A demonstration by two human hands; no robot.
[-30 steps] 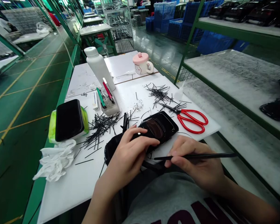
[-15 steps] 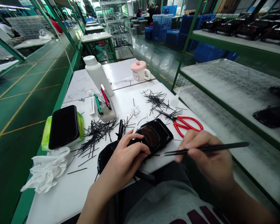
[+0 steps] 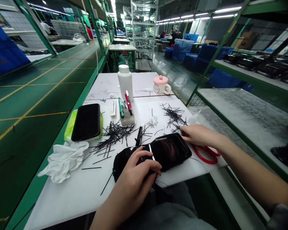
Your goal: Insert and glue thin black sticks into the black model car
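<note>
A glossy black model car (image 3: 170,150) lies at a slant near the front edge of the white table, a black panel (image 3: 139,135) sticking up on its far side. My left hand (image 3: 139,172) grips its middle, fingertips bent over the near side. Beyond the car's right end, my right hand (image 3: 199,135) has its fingers drawn together at the near edge of a pile of thin black strips (image 3: 174,115). What those fingers hold is hidden. Red-handled scissors (image 3: 210,162) lie under that hand and wrist, blades covered. A second pile of strips (image 3: 116,134) lies left of the car.
A small tray (image 3: 127,120) of pen-like tools, a white bottle (image 3: 125,81) and a pink-lidded mug (image 3: 161,84) stand farther back. At left are a black phone-like slab (image 3: 86,122) and crumpled white cloth (image 3: 63,161). A green-framed shelf (image 3: 242,99) stands at right.
My right hand has moved forward from the car's near side to the strips; the tweezers it held no longer show. My left hand stays on the car. The view has tilted up and turned left.
</note>
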